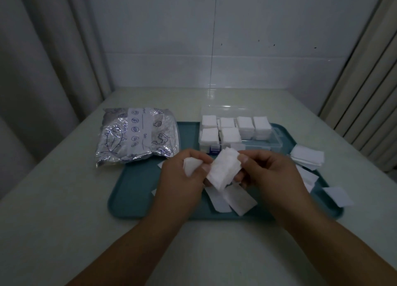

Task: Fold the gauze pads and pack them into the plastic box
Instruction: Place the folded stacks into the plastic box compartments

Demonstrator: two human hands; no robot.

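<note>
White gauze pad is held over the tray, left hand and right hand both pinching it mid-fold. The box looks mostly packed; loose pads remain, so I'd say well past halfway.

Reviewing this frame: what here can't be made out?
- Head view: folds in the gauze pad, covered by left hand and right hand.
- Plastic box stack depths: only the tops show.
- Foil bag print: too small.
</note>
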